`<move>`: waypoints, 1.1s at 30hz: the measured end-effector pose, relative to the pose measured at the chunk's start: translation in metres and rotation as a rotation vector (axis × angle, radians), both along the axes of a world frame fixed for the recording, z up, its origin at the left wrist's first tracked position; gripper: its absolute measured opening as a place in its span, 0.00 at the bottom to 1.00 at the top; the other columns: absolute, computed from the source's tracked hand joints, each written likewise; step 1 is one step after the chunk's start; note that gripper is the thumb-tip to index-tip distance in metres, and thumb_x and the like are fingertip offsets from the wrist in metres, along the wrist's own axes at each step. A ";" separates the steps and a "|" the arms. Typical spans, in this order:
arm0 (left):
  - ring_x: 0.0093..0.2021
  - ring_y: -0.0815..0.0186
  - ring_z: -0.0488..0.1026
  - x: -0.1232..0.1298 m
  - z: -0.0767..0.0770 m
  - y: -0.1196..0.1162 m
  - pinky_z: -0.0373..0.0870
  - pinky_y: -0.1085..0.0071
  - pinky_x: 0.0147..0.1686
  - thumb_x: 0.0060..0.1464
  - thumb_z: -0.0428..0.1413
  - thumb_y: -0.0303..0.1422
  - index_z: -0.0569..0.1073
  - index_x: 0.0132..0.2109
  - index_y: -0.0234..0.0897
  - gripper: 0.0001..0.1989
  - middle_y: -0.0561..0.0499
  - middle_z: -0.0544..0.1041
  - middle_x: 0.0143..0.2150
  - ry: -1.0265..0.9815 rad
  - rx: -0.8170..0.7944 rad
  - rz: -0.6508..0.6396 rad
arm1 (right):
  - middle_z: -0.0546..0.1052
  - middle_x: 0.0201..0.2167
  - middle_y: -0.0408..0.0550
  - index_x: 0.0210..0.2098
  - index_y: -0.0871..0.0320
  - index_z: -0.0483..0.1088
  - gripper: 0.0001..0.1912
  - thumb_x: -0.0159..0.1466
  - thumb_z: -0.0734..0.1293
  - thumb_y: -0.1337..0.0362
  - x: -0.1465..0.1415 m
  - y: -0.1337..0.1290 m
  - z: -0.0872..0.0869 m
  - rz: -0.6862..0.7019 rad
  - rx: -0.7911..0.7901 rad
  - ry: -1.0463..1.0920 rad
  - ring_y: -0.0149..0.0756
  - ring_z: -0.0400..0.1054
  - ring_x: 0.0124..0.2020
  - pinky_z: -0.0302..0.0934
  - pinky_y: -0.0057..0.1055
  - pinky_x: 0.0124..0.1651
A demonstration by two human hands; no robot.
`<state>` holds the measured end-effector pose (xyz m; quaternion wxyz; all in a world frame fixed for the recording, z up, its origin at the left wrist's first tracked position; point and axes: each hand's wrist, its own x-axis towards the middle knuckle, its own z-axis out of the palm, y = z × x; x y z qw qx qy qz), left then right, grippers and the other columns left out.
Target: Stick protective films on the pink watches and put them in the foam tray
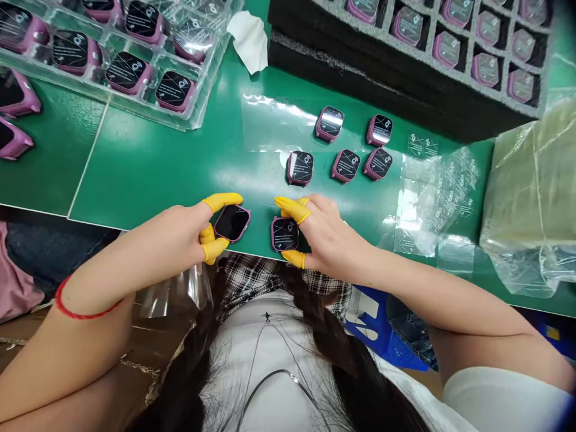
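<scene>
Yellow finger cots cover several fingertips of both hands. My left hand [198,231] grips a pink watch case with a bare black screen [233,223] at the table's front edge. To its right, my right hand [319,231] has its fingers closed around another pink watch case [285,234], whose screen carries a film printed with white text. The two cases are apart. Beyond the hands, several pink watch cases with printed films lie on the green table, the nearest watch case [300,167] just above my right hand.
A clear plastic tray [191,120] of watch cases stands at the back left, beside a crumpled white tissue [249,42]. A black foam block [382,78] holds more cases at the back right. Printed film sheets [418,204] and a plastic-wrapped stack [531,180] lie right.
</scene>
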<state>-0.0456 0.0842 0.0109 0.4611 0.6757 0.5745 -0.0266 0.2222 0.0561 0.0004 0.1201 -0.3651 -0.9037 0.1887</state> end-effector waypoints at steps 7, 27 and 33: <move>0.19 0.62 0.72 0.029 0.013 -0.017 0.58 0.72 0.21 0.53 0.57 0.42 0.66 0.56 0.39 0.25 0.56 0.74 0.22 0.112 0.179 -0.136 | 0.67 0.51 0.58 0.55 0.60 0.57 0.28 0.58 0.70 0.66 -0.023 0.094 0.009 -0.270 0.121 -0.083 0.54 0.57 0.53 0.53 0.57 0.55; 0.35 0.66 0.81 0.044 0.024 -0.095 0.79 0.71 0.40 0.53 0.63 0.28 0.65 0.61 0.43 0.30 0.52 0.82 0.39 -0.884 0.090 0.708 | 0.78 0.44 0.60 0.52 0.68 0.66 0.17 0.68 0.62 0.62 -0.014 -0.051 0.026 0.062 0.135 0.227 0.41 0.72 0.46 0.70 0.38 0.46; 0.43 0.58 0.81 0.034 0.031 -0.127 0.77 0.60 0.47 0.61 0.54 0.44 0.62 0.64 0.46 0.26 0.48 0.82 0.45 -0.888 0.096 0.785 | 0.82 0.40 0.54 0.40 0.66 0.75 0.11 0.66 0.61 0.68 -0.029 -0.083 0.042 0.309 0.297 0.574 0.40 0.75 0.45 0.71 0.34 0.45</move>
